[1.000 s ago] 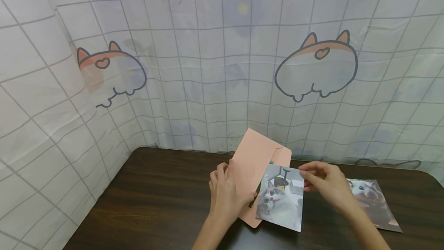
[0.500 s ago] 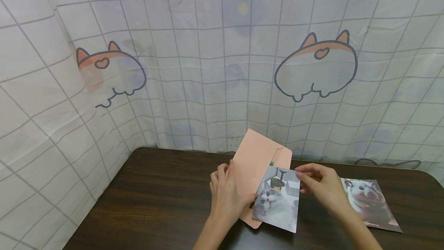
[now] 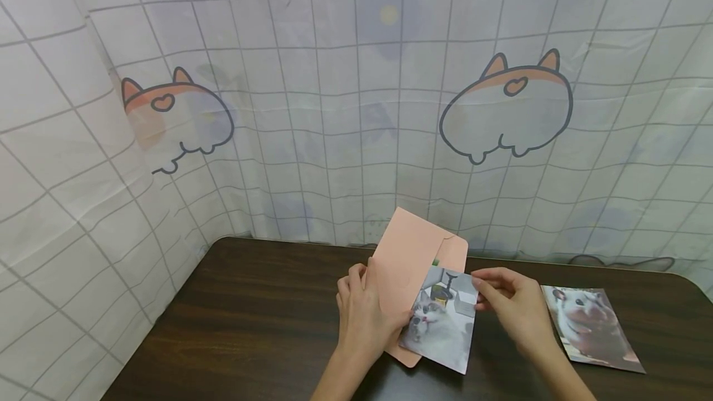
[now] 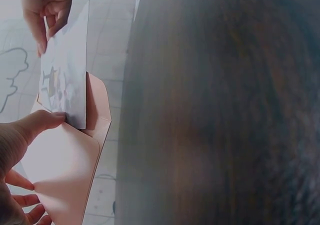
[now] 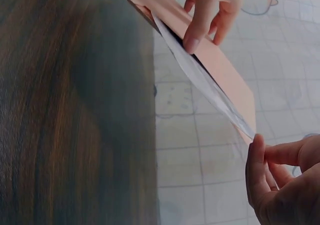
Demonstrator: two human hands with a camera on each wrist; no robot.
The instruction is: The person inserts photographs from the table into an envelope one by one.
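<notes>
A pink envelope (image 3: 409, 252) is held tilted by my left hand (image 3: 364, 317), its thumb at the opening and the other fingers behind. My right hand (image 3: 518, 305) pinches the upper right edge of a cat photo (image 3: 440, 327). In the left wrist view the photo (image 4: 70, 65) has its lower edge at the mouth of the envelope (image 4: 65, 165), close to my left thumb. The right wrist view shows the photo (image 5: 200, 80) edge-on along the open side of the envelope (image 5: 230, 80). Something green shows inside the envelope in the head view.
On the dark wooden table (image 3: 250, 314), a hamster photo (image 3: 596, 327) lies to the right, beside my right forearm. A white curtain (image 3: 334, 141) with grid lines and cartoon animals hangs behind the table.
My right hand and the cat photo have moved left, so the photo overlaps more of the envelope. More of the hamster photo shows. My left hand has hardly moved.
</notes>
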